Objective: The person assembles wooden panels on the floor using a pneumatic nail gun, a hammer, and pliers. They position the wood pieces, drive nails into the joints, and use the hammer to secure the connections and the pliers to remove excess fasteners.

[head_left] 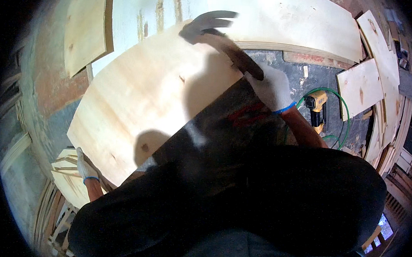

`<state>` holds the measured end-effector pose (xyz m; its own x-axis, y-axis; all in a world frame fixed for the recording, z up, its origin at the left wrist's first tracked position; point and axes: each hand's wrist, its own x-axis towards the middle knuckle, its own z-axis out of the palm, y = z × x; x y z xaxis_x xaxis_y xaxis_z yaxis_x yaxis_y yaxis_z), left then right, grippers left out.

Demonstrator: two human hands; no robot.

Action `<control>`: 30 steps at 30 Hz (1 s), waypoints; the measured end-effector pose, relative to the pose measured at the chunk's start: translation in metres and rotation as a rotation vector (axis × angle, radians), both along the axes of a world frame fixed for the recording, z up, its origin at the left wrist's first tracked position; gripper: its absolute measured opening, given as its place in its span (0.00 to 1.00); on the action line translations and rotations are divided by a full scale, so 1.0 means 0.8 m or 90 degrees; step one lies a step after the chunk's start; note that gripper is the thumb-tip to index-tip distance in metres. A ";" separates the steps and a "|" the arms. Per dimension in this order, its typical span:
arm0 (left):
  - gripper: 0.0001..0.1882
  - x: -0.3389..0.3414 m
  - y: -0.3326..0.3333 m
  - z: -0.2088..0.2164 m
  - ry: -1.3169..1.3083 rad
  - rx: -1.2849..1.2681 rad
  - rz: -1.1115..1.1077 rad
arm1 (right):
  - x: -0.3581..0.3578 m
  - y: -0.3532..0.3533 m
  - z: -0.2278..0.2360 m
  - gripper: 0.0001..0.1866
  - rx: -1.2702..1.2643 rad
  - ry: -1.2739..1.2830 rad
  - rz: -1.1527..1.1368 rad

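Observation:
A large pale plywood panel slants in front of me, its left edge rounded. My right hand, in a white work glove with a blue cuff, is closed round the handle of a claw hammer. The hammer's head is over the panel's far edge, claws pointing right. Down at the panel's lower left edge is my left hand, also gloved; it grips the panel there, with part of its fingers hidden. A dark board or cloth-like surface covers the panel's near right side.
To the right lies a yellow and black nail gun beside a looped green hose. Plywood offcuts are stacked beyond it. A large light sheet spans the far side; another plywood piece lies far left. My dark-clothed legs fill the near middle.

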<state>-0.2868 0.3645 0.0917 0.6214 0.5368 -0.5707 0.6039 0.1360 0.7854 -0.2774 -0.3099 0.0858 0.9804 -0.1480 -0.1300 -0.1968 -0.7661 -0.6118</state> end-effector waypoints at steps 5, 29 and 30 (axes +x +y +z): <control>0.34 0.004 -0.001 -0.001 0.015 0.006 0.001 | -0.001 -0.002 -0.019 0.12 -0.017 0.031 0.003; 0.34 -0.010 -0.001 0.015 -0.054 -0.052 0.005 | -0.027 0.003 -0.004 0.18 0.078 0.213 -0.150; 0.34 -0.008 -0.002 0.013 -0.062 -0.054 0.005 | -0.033 0.000 -0.003 0.19 0.113 0.245 -0.202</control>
